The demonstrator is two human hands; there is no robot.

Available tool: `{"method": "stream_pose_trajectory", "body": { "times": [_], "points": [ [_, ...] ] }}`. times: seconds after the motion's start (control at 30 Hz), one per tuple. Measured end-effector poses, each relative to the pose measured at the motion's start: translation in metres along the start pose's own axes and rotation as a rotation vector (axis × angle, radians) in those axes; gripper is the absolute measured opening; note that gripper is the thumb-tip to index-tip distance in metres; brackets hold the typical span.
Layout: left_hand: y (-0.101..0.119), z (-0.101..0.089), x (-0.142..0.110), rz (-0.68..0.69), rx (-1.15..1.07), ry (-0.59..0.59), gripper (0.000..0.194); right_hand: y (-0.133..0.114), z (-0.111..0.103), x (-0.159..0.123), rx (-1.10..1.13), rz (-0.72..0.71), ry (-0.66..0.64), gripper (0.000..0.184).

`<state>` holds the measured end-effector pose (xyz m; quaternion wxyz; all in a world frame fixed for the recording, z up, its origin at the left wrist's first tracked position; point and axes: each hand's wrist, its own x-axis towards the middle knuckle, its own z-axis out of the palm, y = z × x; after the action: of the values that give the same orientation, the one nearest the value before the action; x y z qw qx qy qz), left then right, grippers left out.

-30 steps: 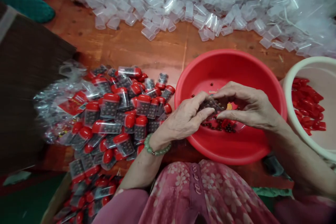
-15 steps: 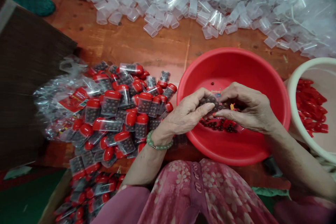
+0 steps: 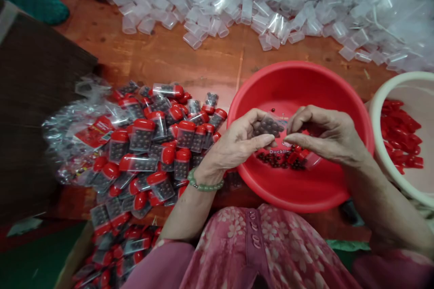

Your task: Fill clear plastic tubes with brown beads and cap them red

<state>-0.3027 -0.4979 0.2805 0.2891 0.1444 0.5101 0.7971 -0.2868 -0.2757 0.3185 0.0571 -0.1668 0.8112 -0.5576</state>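
My left hand pinches a small clear tube packed with dark round beads between fingers and thumb, above a red plastic basin. My right hand hovers beside the tube's far end, its fingers apart and holding nothing. Below both hands, loose dark beads lie in a heap on the basin floor with a few red caps among them. A green bead bracelet circles my left wrist.
A heap of bead-filled tubes with red caps lies left of the basin on the wooden table. A cream basin holds red caps at right. Many clear plastic tubes spread along the far side.
The bead-filled tube has come out from between my fingers and now shows clearly in my left hand. My right hand has drawn rightward from it, and its fingers have opened.
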Motion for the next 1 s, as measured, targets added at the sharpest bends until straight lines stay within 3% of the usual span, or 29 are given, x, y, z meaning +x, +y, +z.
{"method": "stream_pose_trajectory", "body": {
  "times": [0.13, 0.2, 0.37, 0.47, 0.57, 0.73, 0.87, 1.0],
  "points": [
    [0.002, 0.001, -0.009, 0.086, 0.06, 0.097, 0.027, -0.008, -0.018, -0.005, -0.154, 0.078, 0.153, 0.022],
    [0.004, 0.003, -0.013, 0.154, 0.093, 0.093, 0.029, -0.005, -0.032, -0.012, -0.245, 0.136, 0.15, 0.021],
    [0.009, 0.013, -0.021, 0.184, 0.298, 0.096, 0.015, 0.021, -0.065, -0.035, -0.586, 0.278, -0.057, 0.021],
    [0.007, 0.015, -0.022, 0.209, 0.309, 0.104, 0.013, 0.034, -0.072, -0.043, -0.825, 0.36, -0.213, 0.027],
    [0.006, 0.016, -0.02, 0.191, 0.333, 0.114, 0.013, 0.041, -0.064, -0.044, -0.864, 0.355, -0.407, 0.028],
    [0.003, 0.02, -0.016, 0.165, 0.382, 0.14, 0.012, 0.051, -0.027, -0.044, -0.863, 0.295, -0.73, 0.032],
    [-0.001, 0.02, -0.015, 0.154, 0.417, 0.121, 0.013, 0.06, -0.007, -0.045, -1.041, 0.205, -0.781, 0.036],
    [0.0, 0.019, -0.014, 0.112, 0.398, 0.159, 0.017, 0.065, -0.002, -0.046, -0.958, 0.137, -0.787, 0.027]
  ]
}}
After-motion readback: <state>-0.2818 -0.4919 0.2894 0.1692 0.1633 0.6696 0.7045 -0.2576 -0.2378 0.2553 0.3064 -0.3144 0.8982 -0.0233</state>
